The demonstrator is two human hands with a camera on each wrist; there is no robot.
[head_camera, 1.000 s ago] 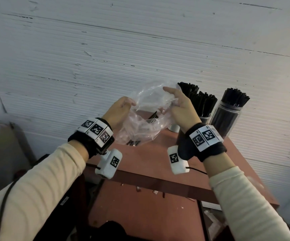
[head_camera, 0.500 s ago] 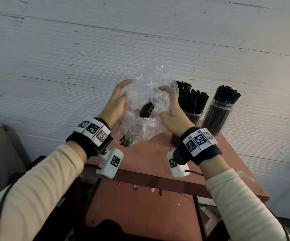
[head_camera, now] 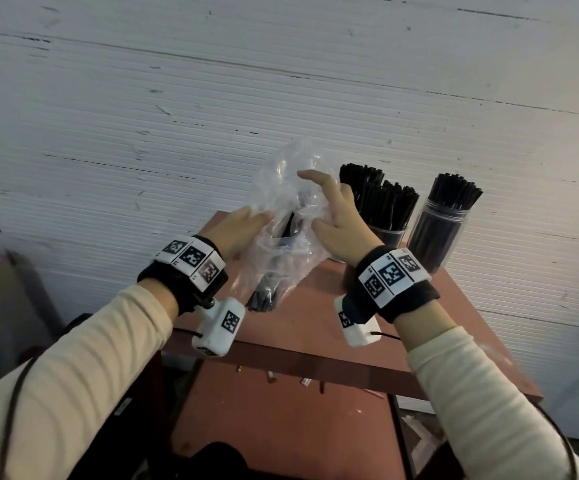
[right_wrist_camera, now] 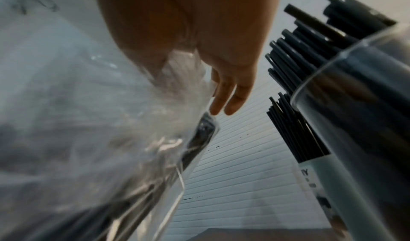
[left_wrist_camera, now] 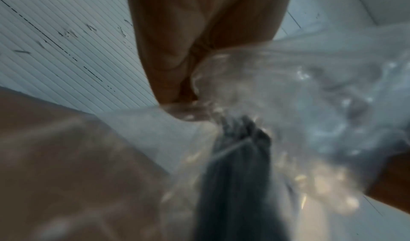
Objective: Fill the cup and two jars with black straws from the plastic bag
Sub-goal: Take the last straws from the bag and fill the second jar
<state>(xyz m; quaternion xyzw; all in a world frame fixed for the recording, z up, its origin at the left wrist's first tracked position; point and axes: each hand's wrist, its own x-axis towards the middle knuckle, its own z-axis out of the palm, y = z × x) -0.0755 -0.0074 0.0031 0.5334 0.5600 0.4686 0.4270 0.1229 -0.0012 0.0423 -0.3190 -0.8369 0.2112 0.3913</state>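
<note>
I hold a clear, crumpled plastic bag (head_camera: 291,202) upright above the red-brown table (head_camera: 316,317), between both hands. A bundle of black straws (head_camera: 264,296) stands steeply inside it, lower ends near the tabletop. My left hand (head_camera: 236,230) grips the bag's left side, the plastic bunched at its fingers (left_wrist_camera: 177,60). My right hand (head_camera: 333,209) holds the bag's right side between thumb and fingers (right_wrist_camera: 224,104). Behind the right hand stand two glass jars (head_camera: 390,233) (head_camera: 437,237) and a white cup (right_wrist_camera: 319,183), all packed with black straws.
A white ribbed wall (head_camera: 281,81) runs close behind the table. The table's front edge (head_camera: 281,355) lies below my wrists, with a lower red-brown shelf (head_camera: 281,427) under it carrying small scraps. A grey object (head_camera: 0,289) sits at the far left.
The bag has swung from lying slack to standing upright, the straws now steep. My left hand slid lower on the bag's side. The right hand rose to the bag's upper part.
</note>
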